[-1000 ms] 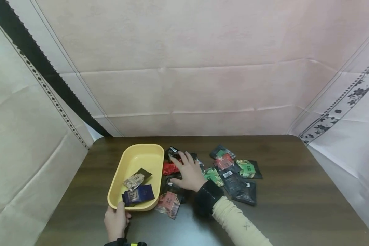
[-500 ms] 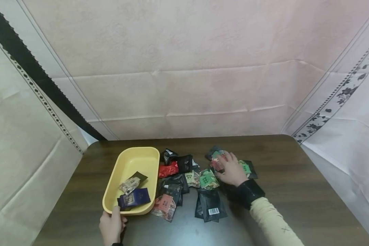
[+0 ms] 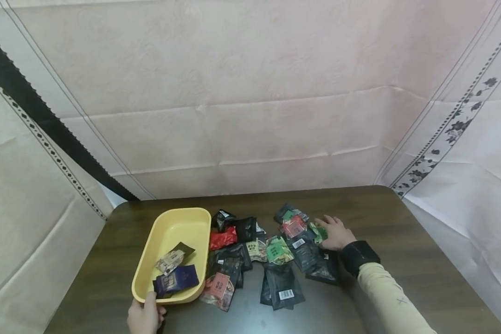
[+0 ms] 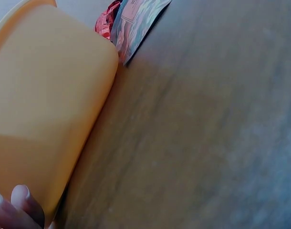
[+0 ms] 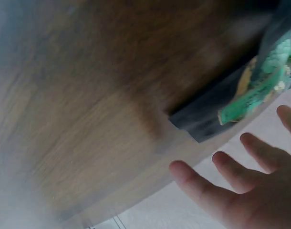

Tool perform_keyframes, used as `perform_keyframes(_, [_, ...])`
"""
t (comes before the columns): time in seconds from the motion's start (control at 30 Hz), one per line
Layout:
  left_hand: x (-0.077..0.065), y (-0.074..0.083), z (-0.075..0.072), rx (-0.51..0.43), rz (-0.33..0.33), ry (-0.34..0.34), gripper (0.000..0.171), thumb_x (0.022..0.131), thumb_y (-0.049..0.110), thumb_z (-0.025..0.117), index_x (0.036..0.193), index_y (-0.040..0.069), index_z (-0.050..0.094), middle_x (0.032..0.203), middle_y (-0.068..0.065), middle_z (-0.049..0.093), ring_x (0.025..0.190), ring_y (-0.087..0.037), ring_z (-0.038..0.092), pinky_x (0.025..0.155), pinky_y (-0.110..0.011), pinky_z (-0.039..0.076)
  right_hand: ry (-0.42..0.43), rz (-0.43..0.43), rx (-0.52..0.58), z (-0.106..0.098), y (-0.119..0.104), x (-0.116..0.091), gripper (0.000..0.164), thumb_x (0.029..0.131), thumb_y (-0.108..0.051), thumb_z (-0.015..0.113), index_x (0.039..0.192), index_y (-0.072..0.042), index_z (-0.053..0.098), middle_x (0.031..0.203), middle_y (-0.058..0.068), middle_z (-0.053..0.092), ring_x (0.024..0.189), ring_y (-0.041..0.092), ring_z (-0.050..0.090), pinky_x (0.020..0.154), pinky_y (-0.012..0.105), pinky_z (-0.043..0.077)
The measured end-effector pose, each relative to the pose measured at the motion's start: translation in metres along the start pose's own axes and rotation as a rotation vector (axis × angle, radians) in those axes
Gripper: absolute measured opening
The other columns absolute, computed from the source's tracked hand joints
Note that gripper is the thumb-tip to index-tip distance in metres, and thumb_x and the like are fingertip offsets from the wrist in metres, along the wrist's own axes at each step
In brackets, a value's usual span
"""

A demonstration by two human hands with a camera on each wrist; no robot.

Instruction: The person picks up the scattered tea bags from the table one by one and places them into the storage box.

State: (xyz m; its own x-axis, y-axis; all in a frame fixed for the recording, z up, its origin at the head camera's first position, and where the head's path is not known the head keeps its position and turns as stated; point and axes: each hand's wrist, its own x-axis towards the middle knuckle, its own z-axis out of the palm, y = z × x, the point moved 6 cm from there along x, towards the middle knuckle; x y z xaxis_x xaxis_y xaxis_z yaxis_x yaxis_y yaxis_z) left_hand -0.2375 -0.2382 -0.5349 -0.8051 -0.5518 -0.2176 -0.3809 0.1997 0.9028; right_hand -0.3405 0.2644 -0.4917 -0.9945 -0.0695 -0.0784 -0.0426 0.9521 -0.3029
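My left hand [image 3: 145,317] grips the near left corner of a yellow plastic tray [image 3: 197,222], thumb over the rim and fingers beneath. Inside the tray lie a dark blue packet [image 3: 179,279] and a packet with a pale label [image 3: 170,261]. On the right, my right hand [image 3: 337,235] reaches over a green-labelled black packet [image 3: 318,233] and covers part of it. In the right wrist view its fingers are spread beside the green-labelled packet [image 5: 236,112]. Close to its left lie a red-labelled packet [image 3: 293,227] and a black packet with a barcode [image 3: 304,250].
Against the tray's right side lie a red packet [image 3: 223,239], a pink-labelled packet [image 3: 219,285] and several black ones. A green-labelled packet [image 3: 279,250] sits mid-table above two overlapping black packets [image 3: 285,287]. White cloth [image 3: 234,139] hangs behind the wooden table [image 3: 392,241].
My right hand has moved right, from the packets beside the tray to the right-hand pile. Two black packets now lie near the middle front. The left hand keeps its hold on the tray.
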Motion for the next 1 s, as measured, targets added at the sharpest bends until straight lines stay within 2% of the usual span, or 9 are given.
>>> perform_keyframes(0.17, [0.001,-0.002,0.0,0.014,0.008,0.006,0.033,0.087,0.029,0.036,0.092,-0.002,0.046,0.043,0.001,0.052,0.032,-0.012,0.047,0.031,-0.029,0.044,-0.061,-0.021,-0.002,0.01,0.001,0.007,0.076,0.062,-0.022,0.066,0.133,-0.008,0.044,0.136,0.026,0.035,0.122,0.051,0.025,0.083,0.071,0.033])
perform_keyframes(0.37, [0.001,-0.003,0.0,0.025,0.013,0.001,0.033,0.088,0.029,0.037,0.09,-0.002,0.046,0.043,0.0,0.052,0.034,-0.015,0.049,0.032,-0.03,0.045,-0.058,-0.014,-0.06,0.011,0.006,0.011,0.075,0.061,-0.03,0.071,0.129,-0.007,0.049,0.127,0.023,0.041,0.109,0.045,0.037,0.072,0.06,0.046])
perform_keyframes(0.47, [0.0,-0.002,-0.001,0.027,0.018,0.001,0.033,0.089,0.029,0.037,0.091,-0.002,0.047,0.044,-0.001,0.053,0.034,-0.015,0.049,0.032,-0.03,0.045,-0.047,-0.028,-0.094,0.009,0.007,0.015,0.076,0.058,-0.028,0.074,0.125,-0.003,0.051,0.12,0.023,0.043,0.101,0.043,0.04,0.068,0.054,0.048])
perform_keyframes(0.57, [0.0,-0.001,-0.001,0.021,0.018,0.004,0.033,0.088,0.029,0.037,0.091,-0.002,0.047,0.044,-0.001,0.053,0.033,-0.014,0.048,0.032,-0.03,0.045,-0.027,-0.042,-0.105,0.007,0.005,0.019,0.073,0.056,-0.02,0.076,0.121,0.001,0.051,0.113,0.024,0.046,0.095,0.044,0.042,0.068,0.054,0.048])
perform_keyframes(0.67, [0.0,0.0,-0.001,0.013,0.017,0.004,0.032,0.088,0.029,0.037,0.092,-0.002,0.046,0.044,0.0,0.052,0.033,-0.012,0.047,0.032,-0.029,0.044,0.019,-0.082,-0.105,0.008,0.006,0.023,0.059,0.056,-0.007,0.074,0.111,0.0,0.055,0.1,0.022,0.051,0.085,0.042,0.05,0.067,0.051,0.049])
perform_keyframes(0.83, [-0.001,0.001,0.001,-0.006,0.02,-0.003,0.032,0.088,0.028,0.037,0.092,-0.002,0.047,0.045,-0.001,0.053,0.033,-0.012,0.047,0.031,-0.029,0.044,0.118,-0.127,-0.039,0.008,0.015,0.026,0.021,0.06,0.005,0.062,0.077,-0.007,0.059,0.073,0.007,0.051,0.063,0.023,0.05,0.051,0.035,0.045])
perform_keyframes(0.93, [-0.001,0.001,0.001,-0.013,0.019,-0.007,0.031,0.088,0.027,0.038,0.092,-0.002,0.046,0.045,-0.001,0.053,0.034,-0.012,0.047,0.031,-0.029,0.044,0.174,-0.095,0.021,0.002,0.018,0.024,0.016,0.063,0.005,0.057,0.066,-0.01,0.057,0.066,0.003,0.049,0.059,0.019,0.046,0.047,0.032,0.039])
perform_keyframes(1.0, [-0.001,0.001,0.0,-0.023,0.019,-0.005,0.031,0.088,0.026,0.038,0.093,-0.003,0.046,0.045,-0.001,0.053,0.034,-0.012,0.047,0.031,-0.029,0.044,0.223,-0.084,0.042,-0.005,0.014,0.023,0.014,0.064,0.005,0.056,0.066,-0.009,0.057,0.065,0.003,0.05,0.058,0.019,0.047,0.047,0.033,0.04])
